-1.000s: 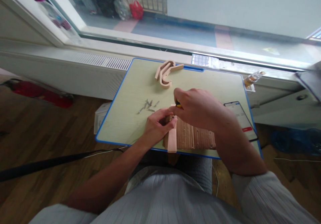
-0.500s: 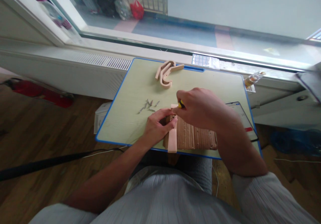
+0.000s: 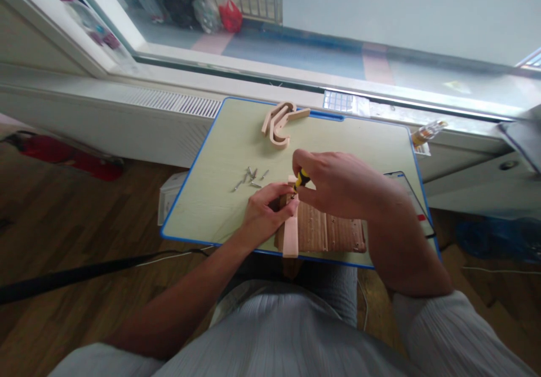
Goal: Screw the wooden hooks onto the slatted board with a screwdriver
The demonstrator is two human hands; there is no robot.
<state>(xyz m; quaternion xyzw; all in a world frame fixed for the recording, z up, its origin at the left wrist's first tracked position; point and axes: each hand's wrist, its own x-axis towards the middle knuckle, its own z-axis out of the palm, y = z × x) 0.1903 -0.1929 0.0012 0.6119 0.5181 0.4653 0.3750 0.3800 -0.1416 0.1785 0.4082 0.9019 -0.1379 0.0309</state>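
My right hand (image 3: 344, 184) is wrapped round the yellow and black handle of a screwdriver (image 3: 301, 180), which tilts down to a small metal screw (image 3: 292, 196). Thumb and forefinger of my left hand (image 3: 262, 212) close round that screw from the left, over a pale wooden strip (image 3: 290, 237). The strip lies lengthwise on the left part of a brown ribbed board (image 3: 332, 235) dotted with small holes. Fingers cover most of the screw and the screwdriver's tip. Just beyond my left hand, several loose screws (image 3: 250, 178) are scattered on the table.
Two pale wooden hooks (image 3: 279, 132) rest at the back of the blue-edged table (image 3: 203, 196). A phone or tablet (image 3: 409, 196) lies on the right, partly behind my right forearm. A window sill and a radiator (image 3: 186, 105) border the far side.
My right hand has turned and its fingers have loosened slightly, so more of the screwdriver's handle shows. My left hand, the strip and the board have stayed put.
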